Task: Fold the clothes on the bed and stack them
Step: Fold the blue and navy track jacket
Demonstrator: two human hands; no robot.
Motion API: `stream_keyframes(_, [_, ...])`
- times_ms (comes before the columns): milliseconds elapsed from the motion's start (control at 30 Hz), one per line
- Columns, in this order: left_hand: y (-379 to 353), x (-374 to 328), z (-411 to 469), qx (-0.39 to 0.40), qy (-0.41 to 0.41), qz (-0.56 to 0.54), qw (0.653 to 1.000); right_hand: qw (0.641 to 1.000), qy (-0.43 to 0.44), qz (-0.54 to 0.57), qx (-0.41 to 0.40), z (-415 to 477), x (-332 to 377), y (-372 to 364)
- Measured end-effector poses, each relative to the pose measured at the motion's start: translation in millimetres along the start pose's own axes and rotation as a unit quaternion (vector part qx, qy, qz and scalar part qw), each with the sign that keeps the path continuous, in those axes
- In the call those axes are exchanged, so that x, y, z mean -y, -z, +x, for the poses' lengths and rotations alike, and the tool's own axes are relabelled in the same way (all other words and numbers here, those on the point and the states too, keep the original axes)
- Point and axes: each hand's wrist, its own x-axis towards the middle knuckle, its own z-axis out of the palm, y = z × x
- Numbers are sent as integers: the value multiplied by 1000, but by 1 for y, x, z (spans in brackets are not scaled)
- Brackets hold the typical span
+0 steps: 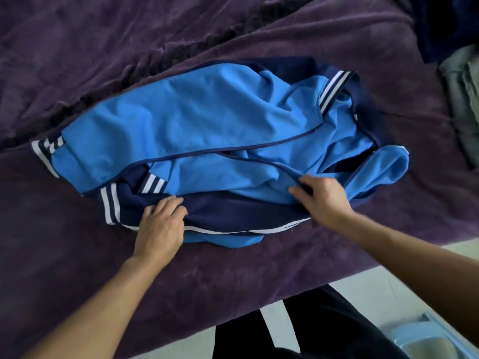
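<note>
Sprawling across the middle of the frame, the blue track jacket (207, 130) lies rumpled on the bed (77, 60). Its light blue panels face up, and navy lining and white-striped cuffs show along its lower and left edges. It is opened out but not flat: one sleeve loops off at the right and the front panels overlap in creases.

The left hand (160, 224) sits at the jacket's lower left, its fingers (168, 206) curled into the navy cloth just beside a striped cuff, gripping a bunch of it. The right hand (321, 198), lower right of the garment, pinches the dark-piped edge of a light blue front panel between thumb and fingers.

From where I stand this looks like the straightening-out stage, before any real fold is made. Next, I would say, both hands need to pull the panels apart and taut, smooth the fronts flat and lay the stray sleeve in. No finished stack shows anywhere yet.

Around it, the purple blanket (311, 35) covers the bed. A heap of grey-green cloth (464, 99) waits at the right edge, well apart from the jacket. Below, the person's dark trousers (324, 327) stand over pale floor (388, 281), with a blue basin (435, 340) at the lower right corner.
</note>
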Motion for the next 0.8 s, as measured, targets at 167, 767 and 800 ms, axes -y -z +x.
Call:
stream_keyframes(167, [-12, -27, -69, 42, -22, -13, 999, 989, 2, 102, -109, 26, 0, 47])
stream_keyframes(767, [-4, 37, -20, -60, 142, -10, 988, 985, 111, -134, 15, -102, 3, -35])
stream_keyframes(800, [-10, 36, -5, -31, 118, 17, 992, 984, 129, -126, -8, -101, 6, -35])
